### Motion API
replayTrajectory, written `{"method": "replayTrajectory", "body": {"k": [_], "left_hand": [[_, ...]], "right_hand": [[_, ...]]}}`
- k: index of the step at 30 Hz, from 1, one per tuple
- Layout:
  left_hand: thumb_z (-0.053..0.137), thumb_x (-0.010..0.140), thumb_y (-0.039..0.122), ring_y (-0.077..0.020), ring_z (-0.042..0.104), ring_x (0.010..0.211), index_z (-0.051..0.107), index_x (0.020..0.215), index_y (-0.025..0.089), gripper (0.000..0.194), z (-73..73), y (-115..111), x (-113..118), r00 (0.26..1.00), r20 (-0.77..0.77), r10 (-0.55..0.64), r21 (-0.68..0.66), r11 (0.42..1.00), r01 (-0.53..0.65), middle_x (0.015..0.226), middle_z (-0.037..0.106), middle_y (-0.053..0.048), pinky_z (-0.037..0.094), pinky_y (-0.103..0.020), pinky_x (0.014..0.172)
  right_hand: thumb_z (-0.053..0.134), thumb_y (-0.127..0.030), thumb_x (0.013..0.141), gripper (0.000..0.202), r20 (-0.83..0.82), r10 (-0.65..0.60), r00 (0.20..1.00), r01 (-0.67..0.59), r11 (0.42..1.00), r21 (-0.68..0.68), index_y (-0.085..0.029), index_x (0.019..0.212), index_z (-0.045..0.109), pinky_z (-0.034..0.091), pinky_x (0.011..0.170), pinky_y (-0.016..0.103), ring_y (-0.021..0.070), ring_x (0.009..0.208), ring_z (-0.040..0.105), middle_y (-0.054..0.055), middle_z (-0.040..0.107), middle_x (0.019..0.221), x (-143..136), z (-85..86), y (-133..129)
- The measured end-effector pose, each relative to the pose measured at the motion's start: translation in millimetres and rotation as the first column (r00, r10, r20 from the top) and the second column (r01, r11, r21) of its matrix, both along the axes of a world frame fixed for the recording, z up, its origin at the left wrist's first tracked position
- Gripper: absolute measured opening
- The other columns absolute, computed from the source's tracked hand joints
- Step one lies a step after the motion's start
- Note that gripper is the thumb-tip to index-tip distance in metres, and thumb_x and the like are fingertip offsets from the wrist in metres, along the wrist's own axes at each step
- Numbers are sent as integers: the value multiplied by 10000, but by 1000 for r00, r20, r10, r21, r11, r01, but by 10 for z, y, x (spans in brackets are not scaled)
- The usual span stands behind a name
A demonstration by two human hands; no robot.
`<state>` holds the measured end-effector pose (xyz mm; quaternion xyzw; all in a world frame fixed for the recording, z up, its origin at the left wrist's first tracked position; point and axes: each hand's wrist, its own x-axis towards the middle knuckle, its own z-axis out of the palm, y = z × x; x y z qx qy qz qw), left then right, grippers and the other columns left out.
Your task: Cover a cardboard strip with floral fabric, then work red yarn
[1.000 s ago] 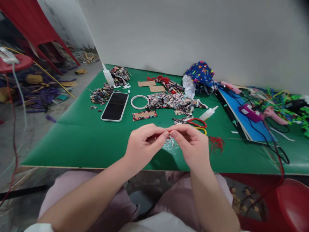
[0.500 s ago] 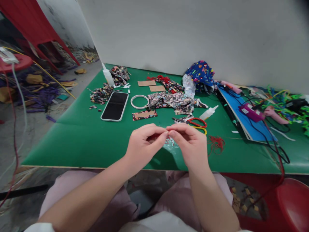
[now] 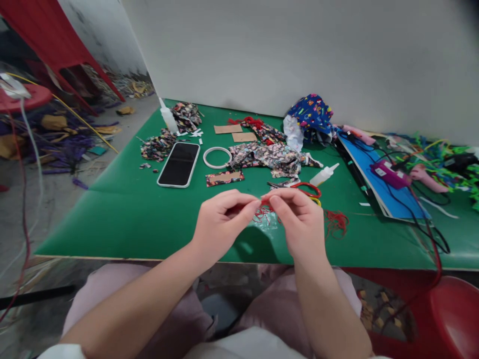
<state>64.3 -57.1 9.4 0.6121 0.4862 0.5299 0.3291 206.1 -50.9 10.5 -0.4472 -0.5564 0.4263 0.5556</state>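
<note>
My left hand [image 3: 222, 222] and my right hand [image 3: 301, 222] are raised over the front of the green table, fingertips pinched and a small gap apart. A short red string [image 3: 265, 201] spans that gap, held at both sides. Behind and below it, loose red threads [image 3: 263, 215] lie on a shiny clear patch of the tabletop. Scissors [image 3: 309, 188] with red and yellow handles rest just beyond my right hand, which partly covers them. To the right of that hand sits a tangle of red threads [image 3: 337, 222].
A phone [image 3: 178, 164], a white ring [image 3: 217, 157], a floral strip [image 3: 224, 178] and bunched floral fabric [image 3: 267, 155] lie beyond my hands. Glue bottles stand at the back left [image 3: 168, 118] and lie near the scissors [image 3: 324, 175]. A blue folder [image 3: 381, 174] with cables is at right.
My fingertips have drawn slightly apart, the right hand shifting a little to the right. More of the red string shows between them.
</note>
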Motion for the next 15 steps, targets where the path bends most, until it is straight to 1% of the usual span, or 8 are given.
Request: {"method": "replayTrajectory", "body": {"k": [3, 5, 9, 15], "left_hand": [[613, 759, 195, -62, 524, 534, 690, 704, 183, 95, 12, -11, -2, 999, 31, 18, -28, 999, -17, 603, 630, 32, 395, -150, 479], [613, 755, 195, -66, 526, 534, 690, 699, 183, 96, 14, -14, -6, 999, 42, 25, -42, 999, -23, 600, 631, 30, 397, -154, 480], [608, 749, 190, -65, 519, 524, 684, 692, 179, 96, 8, -7, -9, 997, 75, 12, -68, 998, -7, 605, 635, 28, 387, -156, 465], [603, 742, 186, -56, 497, 501, 676, 684, 174, 93, 19, 2, 4, 994, 106, -15, -86, 996, 24, 606, 635, 29, 365, -153, 442]], "right_hand": [[611, -251, 796, 72, -60, -28, 998, 28, 1000, 1, -250, 784, 683, 511, 639, 173, 81, 703, 638, -44, 704, 755, 9, -2, 5], [618, -248, 792, 71, -69, -19, 997, 19, 1000, 4, -260, 789, 688, 508, 631, 165, 77, 704, 639, -50, 707, 760, 7, -4, 7], [626, -239, 785, 79, -24, 26, 999, -26, 1000, -11, -278, 797, 693, 494, 595, 152, 68, 677, 626, -58, 700, 755, 4, 0, 2], [629, -229, 780, 78, 39, 69, 997, -68, 998, -19, -273, 791, 692, 506, 623, 161, 73, 685, 634, -57, 701, 766, 35, 19, -12]]}}
